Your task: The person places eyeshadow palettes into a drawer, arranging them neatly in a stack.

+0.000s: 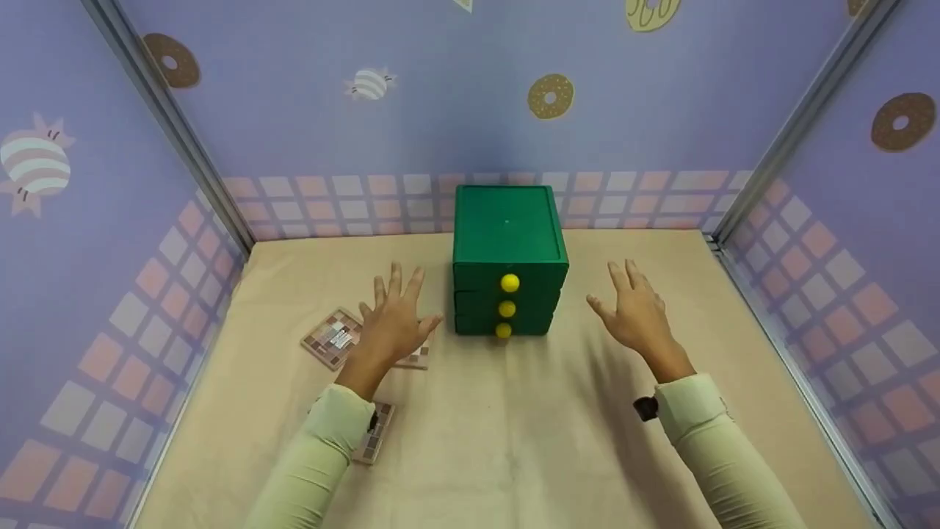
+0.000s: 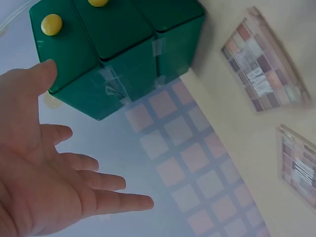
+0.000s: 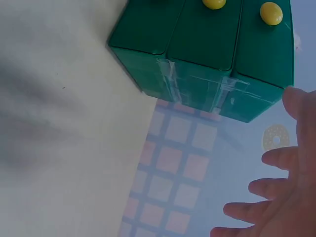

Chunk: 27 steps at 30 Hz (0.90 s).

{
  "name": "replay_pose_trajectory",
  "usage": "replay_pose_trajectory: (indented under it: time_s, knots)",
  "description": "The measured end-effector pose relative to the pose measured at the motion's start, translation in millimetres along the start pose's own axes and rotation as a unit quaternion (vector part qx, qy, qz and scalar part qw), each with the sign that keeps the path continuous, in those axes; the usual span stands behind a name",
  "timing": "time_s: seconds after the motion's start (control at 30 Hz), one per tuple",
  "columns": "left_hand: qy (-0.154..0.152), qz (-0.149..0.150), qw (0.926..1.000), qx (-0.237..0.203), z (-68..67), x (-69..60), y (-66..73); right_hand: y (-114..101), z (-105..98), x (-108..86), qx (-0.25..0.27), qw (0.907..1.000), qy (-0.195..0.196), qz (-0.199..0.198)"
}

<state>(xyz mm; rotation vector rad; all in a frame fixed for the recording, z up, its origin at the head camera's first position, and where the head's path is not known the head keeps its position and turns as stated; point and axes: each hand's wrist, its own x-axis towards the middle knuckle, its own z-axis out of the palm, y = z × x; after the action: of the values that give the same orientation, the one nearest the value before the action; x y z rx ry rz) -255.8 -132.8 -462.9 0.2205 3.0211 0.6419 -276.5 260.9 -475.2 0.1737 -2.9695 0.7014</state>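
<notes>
A green chest of three drawers (image 1: pixel 508 228) with round yellow knobs (image 1: pixel 510 283) stands toward the back of the table, all its drawers closed. My left hand (image 1: pixel 393 327) hovers to the left of the chest, fingers spread, holding nothing. On the other side my right hand (image 1: pixel 637 312) is likewise held in the air with fingers extended and nothing in it. Below and around the left hand lie eyeshadow palettes: one palette (image 1: pixel 332 339) to its left, another (image 1: pixel 416 358) partly hidden behind the hand, and a third (image 1: pixel 375 435) partly covered by the left sleeve.
A cream cloth (image 1: pixel 470 455) covers the table. Patterned purple walls (image 1: pixel 455 132) enclose it at the back and both sides, with metal posts (image 1: pixel 804 121) at the corners. Clear tape (image 3: pixel 170 81) runs along the side of the chest.
</notes>
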Motion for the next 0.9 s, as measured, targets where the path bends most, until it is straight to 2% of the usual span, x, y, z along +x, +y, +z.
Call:
replay_pose_trajectory:
  time_s: [0.13,0.33,0.5,0.7,0.8,0.9]
  knots:
    - [0.022,0.010,0.9995,-0.019,-0.1,1.7,12.8,-8,-2,6.0,0.073,0.9972,0.019,0.002]
    - [0.073,0.032,0.9960,-0.040,9.5,-0.2,32.8,-23,-2,17.1,0.184,0.9817,0.049,0.017]
    - [0.125,0.060,0.9890,-0.052,26.2,-0.1,51.1,-34,1,25.1,0.215,0.9741,0.064,0.027]
    - [0.179,0.106,0.9756,-0.071,49.3,8.7,73.6,-45,10,32.5,0.252,0.9637,0.074,0.050]
    - [0.195,0.126,0.9690,-0.084,59.5,15.2,83.7,-50,16,36.0,0.273,0.9573,0.076,0.056]
    - [0.201,0.133,0.9667,-0.086,67.6,21.0,92.2,-55,21,39.1,0.288,0.9522,0.080,0.063]
